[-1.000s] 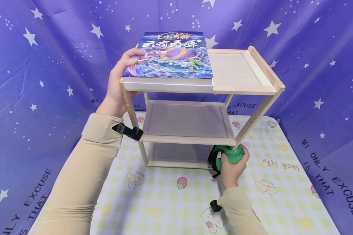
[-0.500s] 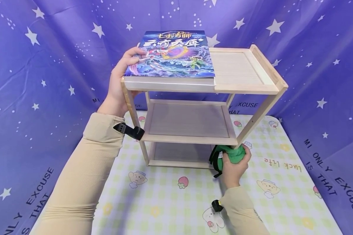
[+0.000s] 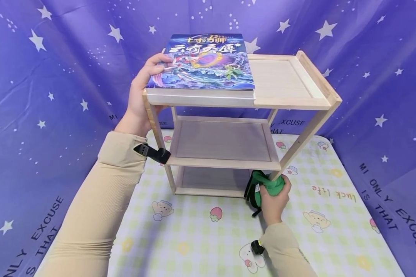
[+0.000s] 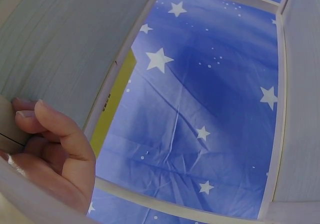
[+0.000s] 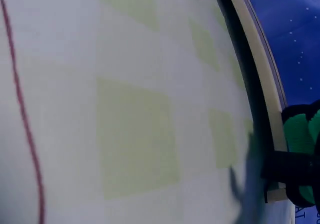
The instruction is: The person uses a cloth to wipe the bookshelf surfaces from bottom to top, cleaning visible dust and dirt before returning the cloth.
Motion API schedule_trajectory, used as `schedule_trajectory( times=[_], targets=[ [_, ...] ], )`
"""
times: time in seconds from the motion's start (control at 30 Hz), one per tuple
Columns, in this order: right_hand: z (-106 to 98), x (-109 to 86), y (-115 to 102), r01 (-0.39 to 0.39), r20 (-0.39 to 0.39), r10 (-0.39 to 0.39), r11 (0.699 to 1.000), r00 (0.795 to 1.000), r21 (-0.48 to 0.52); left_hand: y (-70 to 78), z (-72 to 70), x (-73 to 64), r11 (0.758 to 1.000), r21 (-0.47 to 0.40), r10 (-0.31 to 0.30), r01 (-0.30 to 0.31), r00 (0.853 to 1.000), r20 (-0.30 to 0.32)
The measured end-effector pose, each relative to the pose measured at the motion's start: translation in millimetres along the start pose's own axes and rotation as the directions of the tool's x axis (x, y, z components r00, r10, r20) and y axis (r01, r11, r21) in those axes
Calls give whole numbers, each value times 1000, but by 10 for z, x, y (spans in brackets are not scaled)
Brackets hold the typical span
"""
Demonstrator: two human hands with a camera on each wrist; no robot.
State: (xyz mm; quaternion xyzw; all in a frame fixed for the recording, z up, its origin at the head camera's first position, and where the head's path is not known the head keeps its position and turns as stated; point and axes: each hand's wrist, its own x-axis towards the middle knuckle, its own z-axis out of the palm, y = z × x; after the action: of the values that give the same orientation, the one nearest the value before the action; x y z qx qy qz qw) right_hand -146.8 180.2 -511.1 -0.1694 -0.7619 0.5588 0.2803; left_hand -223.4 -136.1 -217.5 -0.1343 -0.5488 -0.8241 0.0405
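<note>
A three-tier wooden shelf (image 3: 225,163) stands on the table, a thick illustrated book (image 3: 204,69) lying on the left part of its top board. My left hand (image 3: 138,96) grips the top board's left end beside the book. In the left wrist view the fingers (image 4: 70,139) curl round the wood from below. Down at the shelf's front right leg, my right hand (image 3: 274,202) holds a green cloth item (image 3: 275,186) with black straps and a white label. The leg crosses in front of part of it. In the right wrist view, the green item (image 5: 300,134) shows at the right edge.
A checked cloth (image 3: 197,238) with cartoon prints covers the table. Purple curtains (image 3: 72,77) with white stars enclose the back and both sides. A black wrist strap (image 3: 152,153) sits close to the shelf's front left leg.
The right hand and green cloth item have shifted slightly left, and the leg now overlaps more of the item. The left hand keeps its grip; the view has moved a little.
</note>
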Motion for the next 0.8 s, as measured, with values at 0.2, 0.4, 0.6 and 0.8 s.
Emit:
schedule_trajectory(
  times=[0.2,0.4,0.6,0.8],
  targets=[
    [-44,18,41,-64,70,63,998,996,9,-3,6,3,1000,4,-7,7,1000,-5],
    [-79,4,165,-158,180,158,987,971,-14,-2,-10,-6,1000,9,-2,3,1000,-6],
    [-125,20,233,-198,247,193,980,949,-8,2,-9,-6,1000,-5,0,0,1000,1],
    [-180,53,203,-151,284,158,987,946,-47,2,-11,-3,1000,0,-3,3,1000,0]
  ],
)
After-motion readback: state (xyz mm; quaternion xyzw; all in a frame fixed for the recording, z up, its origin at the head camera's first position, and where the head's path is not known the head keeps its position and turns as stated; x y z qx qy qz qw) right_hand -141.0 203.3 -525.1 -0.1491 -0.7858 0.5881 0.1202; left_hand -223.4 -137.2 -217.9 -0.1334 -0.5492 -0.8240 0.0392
